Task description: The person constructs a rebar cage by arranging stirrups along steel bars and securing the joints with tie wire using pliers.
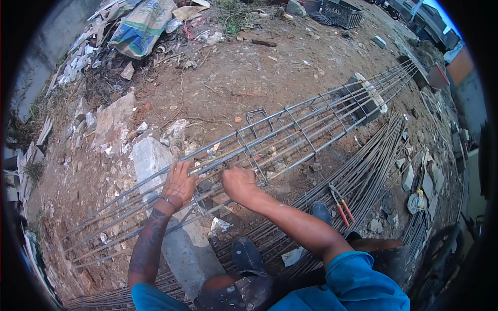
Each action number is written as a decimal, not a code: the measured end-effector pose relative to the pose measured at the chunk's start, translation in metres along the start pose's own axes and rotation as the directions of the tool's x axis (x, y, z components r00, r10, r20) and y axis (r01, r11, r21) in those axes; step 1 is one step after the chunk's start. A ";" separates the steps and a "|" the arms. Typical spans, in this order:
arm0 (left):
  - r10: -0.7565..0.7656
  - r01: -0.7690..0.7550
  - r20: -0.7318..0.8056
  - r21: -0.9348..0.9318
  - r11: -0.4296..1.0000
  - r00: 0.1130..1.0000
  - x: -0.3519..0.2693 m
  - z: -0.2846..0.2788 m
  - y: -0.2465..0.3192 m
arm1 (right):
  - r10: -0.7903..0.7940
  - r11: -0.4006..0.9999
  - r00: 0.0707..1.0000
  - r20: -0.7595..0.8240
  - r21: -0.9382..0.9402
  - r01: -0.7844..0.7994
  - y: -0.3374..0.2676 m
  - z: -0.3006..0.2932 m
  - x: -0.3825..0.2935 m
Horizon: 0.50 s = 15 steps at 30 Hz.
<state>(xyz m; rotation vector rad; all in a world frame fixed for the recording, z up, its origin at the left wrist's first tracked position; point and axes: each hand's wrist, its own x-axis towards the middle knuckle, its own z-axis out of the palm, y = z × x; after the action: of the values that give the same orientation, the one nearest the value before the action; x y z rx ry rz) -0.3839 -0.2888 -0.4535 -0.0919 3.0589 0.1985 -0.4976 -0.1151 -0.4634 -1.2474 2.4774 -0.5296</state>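
A long rebar cage of straight bars and square stirrups runs diagonally across the ground before me. My left hand is wrapped over its upper bars, with the fingers bent around the steel. To the right of it, my right hand is curled into a fist on the bars, close to a stirrup; the palm side is hidden. A concrete beam passes beneath the near part of the cage. Farther along, a dark block with a pale top edge sits under the bars. One small stirrup leans at the cage's far side.
Bundled loose rods lie by my boots, with red-handled pincers on top. Broken concrete and rubble cover the left side. A printed sack lies on debris; a black crate stands at the back.
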 end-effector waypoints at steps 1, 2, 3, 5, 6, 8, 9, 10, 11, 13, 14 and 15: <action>-0.011 0.010 0.031 0.021 1.000 0.999 0.001 -0.001 -0.002 | -0.006 1.000 0.999 -0.034 0.007 0.006 0.000 -0.001 0.001; -0.010 0.010 0.027 0.011 1.000 1.000 0.003 -0.002 -0.002 | 0.031 1.000 0.997 -0.066 0.006 -0.031 0.001 -0.003 0.000; -0.005 0.004 0.021 0.015 1.000 1.000 0.005 -0.006 -0.002 | 0.032 0.999 0.997 -0.075 0.003 -0.032 0.001 -0.004 -0.001; 0.024 -0.022 0.066 -0.021 1.000 0.998 0.009 -0.013 -0.002 | 0.025 0.999 0.995 -0.098 -0.027 -0.028 0.001 -0.003 -0.001; 0.014 -0.012 0.044 -0.056 0.998 0.999 0.011 -0.010 -0.002 | 0.040 0.999 0.993 -0.113 -0.030 -0.043 -0.001 -0.002 -0.001; 0.003 -0.003 0.041 0.002 1.000 0.999 0.010 -0.007 0.003 | 0.032 0.999 0.993 -0.110 -0.035 -0.036 -0.004 0.000 -0.003; -0.013 0.011 0.043 0.054 0.998 0.999 0.011 -0.006 0.007 | 0.026 0.999 0.995 -0.099 -0.039 -0.030 -0.006 -0.001 -0.004; -0.168 0.169 0.034 -0.056 0.984 0.985 0.011 -0.001 0.014 | 0.034 0.998 0.997 -0.072 -0.046 -0.038 -0.008 -0.003 -0.005; -0.157 0.158 0.030 -0.055 0.986 0.987 0.012 0.000 0.019 | 0.041 0.998 0.996 -0.081 -0.049 -0.046 -0.008 -0.003 -0.005; -0.177 0.177 0.027 -0.015 0.984 0.984 0.011 -0.004 0.027 | 0.026 0.999 0.999 -0.028 -0.022 -0.026 -0.008 -0.006 -0.005; -0.208 0.208 0.005 -0.031 0.978 0.978 0.010 0.003 0.022 | 0.022 1.000 0.997 -0.076 0.002 -0.022 -0.007 -0.006 -0.007; -0.213 0.213 0.013 -0.030 0.976 0.977 0.007 0.003 0.017 | 0.021 1.000 0.997 -0.069 0.007 -0.020 -0.009 -0.004 -0.005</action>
<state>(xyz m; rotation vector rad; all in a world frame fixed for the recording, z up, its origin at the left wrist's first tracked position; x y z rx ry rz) -0.3923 -0.2716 -0.4543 -0.4176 3.0072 0.2315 -0.4902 -0.1150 -0.4557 -1.2197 2.5403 -0.5846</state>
